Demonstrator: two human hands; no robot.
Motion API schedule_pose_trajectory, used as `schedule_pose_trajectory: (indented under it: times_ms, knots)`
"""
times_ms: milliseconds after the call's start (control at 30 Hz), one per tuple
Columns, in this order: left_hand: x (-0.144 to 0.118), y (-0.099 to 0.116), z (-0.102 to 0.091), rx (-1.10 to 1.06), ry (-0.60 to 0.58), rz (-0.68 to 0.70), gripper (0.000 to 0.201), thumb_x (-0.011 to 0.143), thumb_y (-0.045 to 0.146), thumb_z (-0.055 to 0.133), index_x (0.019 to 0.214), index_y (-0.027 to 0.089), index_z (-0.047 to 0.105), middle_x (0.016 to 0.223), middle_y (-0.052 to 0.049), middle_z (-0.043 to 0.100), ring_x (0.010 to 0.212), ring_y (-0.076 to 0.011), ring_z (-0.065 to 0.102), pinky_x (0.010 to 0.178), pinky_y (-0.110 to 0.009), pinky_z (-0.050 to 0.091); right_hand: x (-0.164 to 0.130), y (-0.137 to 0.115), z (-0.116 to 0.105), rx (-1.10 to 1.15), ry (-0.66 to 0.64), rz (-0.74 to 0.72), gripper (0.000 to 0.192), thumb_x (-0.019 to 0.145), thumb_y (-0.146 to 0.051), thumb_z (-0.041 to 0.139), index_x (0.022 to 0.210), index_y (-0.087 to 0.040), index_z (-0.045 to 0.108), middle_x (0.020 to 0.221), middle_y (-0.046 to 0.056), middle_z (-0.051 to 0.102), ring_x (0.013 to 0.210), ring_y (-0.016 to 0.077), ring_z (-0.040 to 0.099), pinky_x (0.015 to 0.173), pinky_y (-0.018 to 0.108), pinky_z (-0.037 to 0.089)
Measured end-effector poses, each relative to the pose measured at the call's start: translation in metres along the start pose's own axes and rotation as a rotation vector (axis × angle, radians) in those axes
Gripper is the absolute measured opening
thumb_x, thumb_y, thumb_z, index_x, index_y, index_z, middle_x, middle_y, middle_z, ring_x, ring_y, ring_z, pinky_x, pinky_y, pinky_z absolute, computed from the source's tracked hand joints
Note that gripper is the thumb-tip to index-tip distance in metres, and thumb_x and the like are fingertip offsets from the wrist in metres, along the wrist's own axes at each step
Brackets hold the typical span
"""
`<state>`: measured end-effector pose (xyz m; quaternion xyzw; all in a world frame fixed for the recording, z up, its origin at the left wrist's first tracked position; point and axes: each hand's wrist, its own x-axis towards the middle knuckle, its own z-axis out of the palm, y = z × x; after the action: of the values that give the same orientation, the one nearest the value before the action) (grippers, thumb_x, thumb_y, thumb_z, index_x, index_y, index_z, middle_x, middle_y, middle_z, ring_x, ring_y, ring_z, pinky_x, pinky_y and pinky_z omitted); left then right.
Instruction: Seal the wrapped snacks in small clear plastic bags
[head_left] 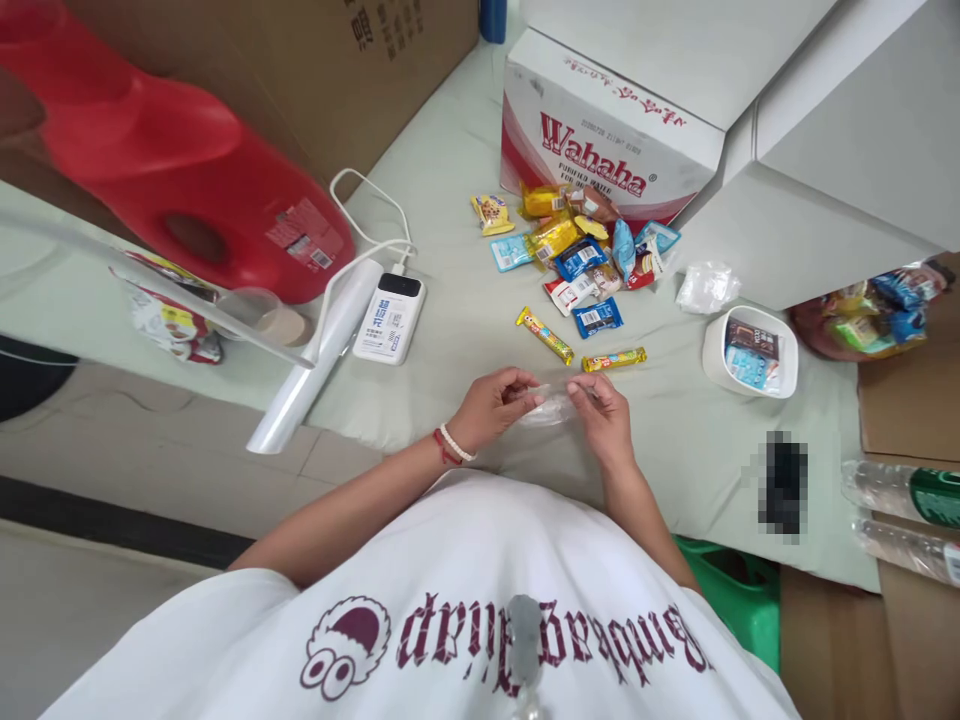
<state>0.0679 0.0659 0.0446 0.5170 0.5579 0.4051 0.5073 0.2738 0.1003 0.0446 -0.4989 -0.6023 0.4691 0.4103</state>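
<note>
hands met over the pale green table cover (450,330), just in front of the white t-shirt (465,600). left hand (491,405), with a bead bracelet (456,444) and red string at the wrist, had its fingertips pinched together on one end of a small clear plastic bag (550,407). right hand (604,415) pinched the other end of that bag between thumb and forefinger, so the bag was stretched between the two hands, close to the near edge of the cover.

taking the bag as the landmark: just beyond it lay two long yellow snack sticks (545,335), one to the left and one straight ahead. farther beyond sat a scattered pile of small wrapped snacks (577,250) in blue, yellow and red, and behind that pile stood a wahaha water carton (600,140). beyond and to the right of the bag a white tub (712,360) held a few packets, with a crumpled clear wrapper (706,287) past it. to the bag's left lay a white power bank (390,315) with its cable (367,215), a white lamp arm (300,385) beside it, and a large red jug (187,170) farther left. far right, plastic bottles (900,495) lay on cardboard.
</note>
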Motion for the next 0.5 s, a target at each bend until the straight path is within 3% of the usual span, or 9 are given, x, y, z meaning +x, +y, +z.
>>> schedule_pose_trajectory:
  times_ms: [100, 167, 367, 433, 500]
  knots:
    - [-0.005, -0.004, -0.010, -0.153, -0.092, -0.105, 0.044, 0.086, 0.061, 0.068, 0.080, 0.018, 0.068, 0.067, 0.002, 0.057, 0.062, -0.0123, 0.048, 0.060, -0.026, 0.038, 0.002, 0.005, 0.003, 0.186, 0.072, 0.109, 0.022, 0.084, -0.045, 0.081, 0.091, -0.025, 0.078, 0.094, 0.001, 0.071, 0.092, 0.0175, 0.063, 0.089, 0.033, 0.048]
    - [-0.008, -0.009, -0.016, -0.264, -0.072, -0.166, 0.047, 0.083, 0.063, 0.071, 0.070, 0.018, 0.063, 0.061, 0.003, 0.051, 0.057, -0.0104, 0.043, 0.057, -0.025, 0.034, 0.003, 0.006, 0.002, 0.277, 0.115, 0.177, 0.025, 0.078, -0.045, 0.085, 0.089, -0.024, 0.078, 0.092, 0.000, 0.072, 0.089, 0.0166, 0.063, 0.087, 0.032, 0.047]
    - [-0.009, -0.025, -0.029, -0.561, 0.284, -0.343, 0.044, 0.073, 0.059, 0.078, 0.076, 0.020, 0.058, 0.063, 0.003, 0.055, 0.052, -0.0078, 0.041, 0.050, -0.022, 0.029, 0.007, 0.009, -0.003, 0.424, 0.334, 0.268, 0.036, 0.071, -0.047, 0.089, 0.090, -0.021, 0.074, 0.087, -0.001, 0.070, 0.076, 0.0126, 0.057, 0.072, 0.027, 0.044]
    - [-0.011, -0.030, -0.033, -0.494, 0.373, -0.387, 0.040, 0.073, 0.056, 0.075, 0.078, 0.021, 0.056, 0.063, 0.004, 0.053, 0.051, -0.0085, 0.040, 0.049, -0.022, 0.030, 0.008, 0.009, -0.005, 0.436, 0.389, 0.271, 0.036, 0.073, -0.049, 0.087, 0.089, -0.021, 0.071, 0.080, -0.004, 0.065, 0.069, 0.0109, 0.053, 0.065, 0.025, 0.042]
    - [-0.019, -0.033, -0.037, -0.273, 0.478, -0.360, 0.034, 0.071, 0.047, 0.076, 0.083, 0.021, 0.057, 0.068, 0.003, 0.055, 0.054, -0.0103, 0.044, 0.052, -0.024, 0.035, 0.008, 0.006, -0.007, 0.425, 0.415, 0.278, 0.036, 0.075, -0.050, 0.085, 0.089, -0.021, 0.068, 0.076, -0.005, 0.061, 0.064, 0.0099, 0.049, 0.060, 0.023, 0.039]
